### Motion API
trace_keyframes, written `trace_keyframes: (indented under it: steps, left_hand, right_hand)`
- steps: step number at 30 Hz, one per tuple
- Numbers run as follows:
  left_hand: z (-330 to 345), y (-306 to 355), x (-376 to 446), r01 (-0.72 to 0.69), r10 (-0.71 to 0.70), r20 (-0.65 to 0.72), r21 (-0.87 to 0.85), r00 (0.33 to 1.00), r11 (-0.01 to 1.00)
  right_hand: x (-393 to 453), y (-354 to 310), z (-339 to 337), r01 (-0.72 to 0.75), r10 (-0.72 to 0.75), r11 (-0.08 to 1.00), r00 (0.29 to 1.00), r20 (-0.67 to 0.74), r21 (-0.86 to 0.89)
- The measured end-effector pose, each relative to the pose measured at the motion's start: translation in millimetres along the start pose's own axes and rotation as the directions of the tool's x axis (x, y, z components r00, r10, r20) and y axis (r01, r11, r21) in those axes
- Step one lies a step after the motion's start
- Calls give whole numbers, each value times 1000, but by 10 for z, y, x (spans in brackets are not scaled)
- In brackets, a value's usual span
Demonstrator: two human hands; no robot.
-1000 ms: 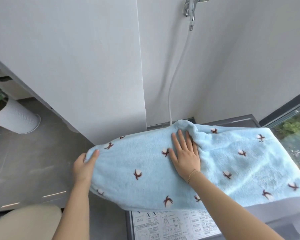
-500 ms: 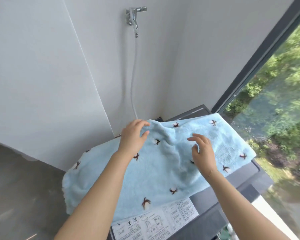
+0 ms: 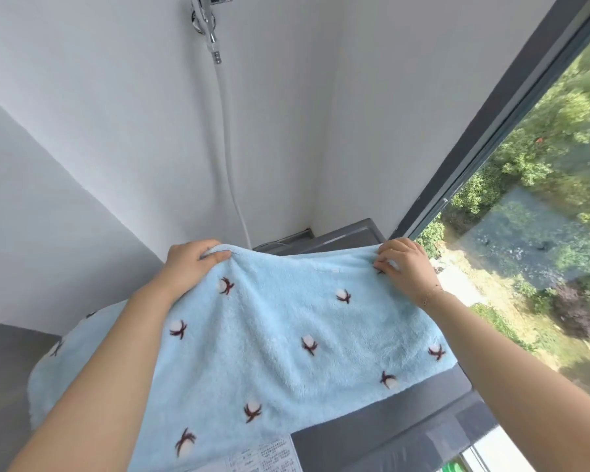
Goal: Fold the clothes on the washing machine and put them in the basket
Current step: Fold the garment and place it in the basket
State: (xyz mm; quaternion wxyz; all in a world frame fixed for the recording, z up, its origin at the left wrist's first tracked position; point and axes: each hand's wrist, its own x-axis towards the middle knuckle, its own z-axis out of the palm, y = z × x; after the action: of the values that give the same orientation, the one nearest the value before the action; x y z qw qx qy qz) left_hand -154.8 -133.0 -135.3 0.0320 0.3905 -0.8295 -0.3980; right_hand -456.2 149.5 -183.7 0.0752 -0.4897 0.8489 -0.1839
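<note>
gripping the far edge of the blue towel (image 3: 269, 335) over the washing machine (image 3: 406, 434), left hand (image 3: 193, 264) and right hand (image 3: 404, 267)

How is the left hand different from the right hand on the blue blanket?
The left hand grips the blue blanket at its far left corner, near the white hose; the right hand pinches the far right corner, near the window. The right wrist wears a thin bracelet; the left wrist is bare. Both hands lift the same far edge above the washing machine.
</note>
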Motion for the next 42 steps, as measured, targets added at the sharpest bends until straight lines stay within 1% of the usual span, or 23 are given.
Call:
trace_keyframes:
  steps: [3,6,9,12,15,17,18,19,21,23,25,26,28,29,30,31,32,34,36,37,38,40,42]
  left_hand:
    - [38,-73,21,64,-56,-35,272,998,960]
    - [48,-73,62,151,-151,-22,261,988,953]
    - [61,25,96,174,-188,26,274,982,946]
    - [162,63,136,115,-119,-18,452,993,885]
    - [464,34,153,132,-15,-192,612,981,780]
    - [705,154,75,176,35,-334,580,942,795]
    - [820,260,9,146,102,-399,545,911,826]
    - [958,386,-57,68,181,-409,524,894,849]
    - [1297,626,-228,-163,346,-277,520,896,838]
    - [1661,768,-399,-304,399,-62,545,915,782]
    - [1956,754,-505,-315,369,31,588,929,745]
    - [2022,713,-523,-290,339,35,608,940,740]
    - [2079,679,-511,-252,310,19,630,951,735]
    - [2108,703,-515,-246,309,13,638,951,730]
    - [2111,699,-514,-243,308,13,649,951,721]
    - [2093,682,-511,-234,300,11,656,954,718]
    - [2098,681,-518,-231,298,12,661,954,714]
    - [2096,661,-525,-225,299,5,670,954,707]
    - [2080,635,-524,-220,282,17,669,959,710]
    - [2157,718,-534,-225,282,24,671,959,706]
    - [2172,734,-534,-232,283,33,670,958,706]
    - [2152,739,-542,-242,259,74,661,963,711]
    - [2136,764,-572,-251,268,72,635,961,730]
  right_hand:
    - [11,-15,34,-2,3,998,1000,-15,69]
    - [25,-4,-129,-106,102,984,994,35,140]
    - [154,42,-419,-144,127,986,976,180,87]
    - [451,93,-495,-199,219,974,942,253,-104]
    - [594,215,-284,-245,303,944,910,284,-221]
    - [519,284,-171,-357,385,920,901,201,-160]
    - [424,300,-160,-426,433,901,894,117,-81]
    - [296,328,-154,-490,490,871,871,36,15]
    - [-54,395,-125,-631,643,756,766,-15,177]
    - [-415,488,-67,-785,776,588,615,137,193]
    - [-748,517,-83,-913,825,379,408,390,152]
    - [-885,522,-78,-948,795,284,318,517,145]
    - [-1061,556,-67,-974,695,184,224,683,132]
    - [-1121,622,-39,-976,650,160,216,729,146]
    - [-1148,668,20,-966,609,153,260,749,211]
    - [-1127,673,78,-936,584,117,335,740,331]
    - [-1101,694,117,-890,564,22,388,729,456]
    - [-998,628,55,-754,502,-265,425,753,601]
    - [-907,628,4,-539,433,-566,450,781,624]
    - [-931,728,-53,-432,433,-640,481,763,635]
    - [-951,815,-12,-315,470,-676,512,719,667]
    - [-989,966,96,-138,564,-653,569,599,745]
    - [-1039,1017,49,2,521,-719,663,537,695]
